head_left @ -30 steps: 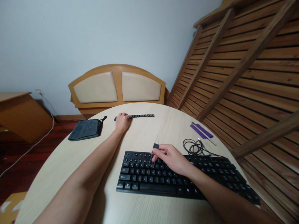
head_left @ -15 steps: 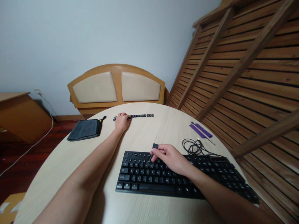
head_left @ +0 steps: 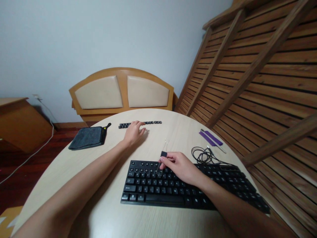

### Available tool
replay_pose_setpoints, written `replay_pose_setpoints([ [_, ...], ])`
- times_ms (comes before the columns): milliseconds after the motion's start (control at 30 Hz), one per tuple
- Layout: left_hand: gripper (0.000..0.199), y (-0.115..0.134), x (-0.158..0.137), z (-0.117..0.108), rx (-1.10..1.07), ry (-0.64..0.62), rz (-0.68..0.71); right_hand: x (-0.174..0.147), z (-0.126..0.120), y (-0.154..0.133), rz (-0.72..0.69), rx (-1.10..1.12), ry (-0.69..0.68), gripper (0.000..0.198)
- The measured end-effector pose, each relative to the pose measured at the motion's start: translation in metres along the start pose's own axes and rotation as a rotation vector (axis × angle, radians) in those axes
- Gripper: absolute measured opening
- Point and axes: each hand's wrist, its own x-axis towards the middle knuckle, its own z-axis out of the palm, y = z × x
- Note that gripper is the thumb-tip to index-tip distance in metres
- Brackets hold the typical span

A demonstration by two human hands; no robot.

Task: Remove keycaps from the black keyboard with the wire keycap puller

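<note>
"Keycap puller (head_left: 163, 154) first: where is it?"

"Between the thumb and fingers of the right hand (head_left: 182, 167), which pinch its black handle. One wire end points away beyond the fingertips; the other angles down below them, over the upper-left keys of the black keyboard (head_left: 170, 190). Whether wire meets key, I can't tell."

"And the keyboard itself?"

"Under those fingers, stretching well past them to the right, flat on the round table (head_left: 49, 185)."

"What about the left hand (head_left: 133, 133)?"

"Thumb and forefinger are parted, with nothing visible in their grasp. Loose keycaps (head_left: 124, 125) line up at the fingertips, some to the left of them, some to the right. Contact there is unclear."

"Anything farther out?"

"Right of the right hand's fingers, a coiled black cable (head_left: 203, 152); past that, two purple strips (head_left: 207, 138) with a slim tool (head_left: 220, 148) running lengthwise along them. Left of the left fingers, a folded dark grey cloth (head_left: 86, 137)."

"And beyond the table?"

"Past the left fingertips, a headboard (head_left: 123, 91); far right of all the fingers, a slatted wooden frame (head_left: 247, 82)."
</note>
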Motion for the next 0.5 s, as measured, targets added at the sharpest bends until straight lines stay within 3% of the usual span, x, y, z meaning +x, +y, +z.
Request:
replay_pose_setpoints([
  [100, 0.020, 0.036, -0.024, -0.009, -0.070, -0.094, 0.060, -0.004, -0.006, -0.005, 0.014, -0.058, 0.040, 0.031],
  [267, 0.028, 0.090, -0.083, -0.029, -0.248, -0.370, 0.119, -0.009, -0.018, -0.009, -0.029, -0.060, 0.130, 0.020],
  [367, 0.028, 0.105, -0.106, -0.038, -0.292, -0.406, 0.189, -0.009, -0.019, -0.008, -0.034, -0.058, 0.162, 0.019],
  [500, 0.027, 0.102, -0.117, -0.046, -0.279, -0.394, 0.209, -0.009, -0.014, -0.008, -0.038, -0.074, 0.118, 0.020],
])
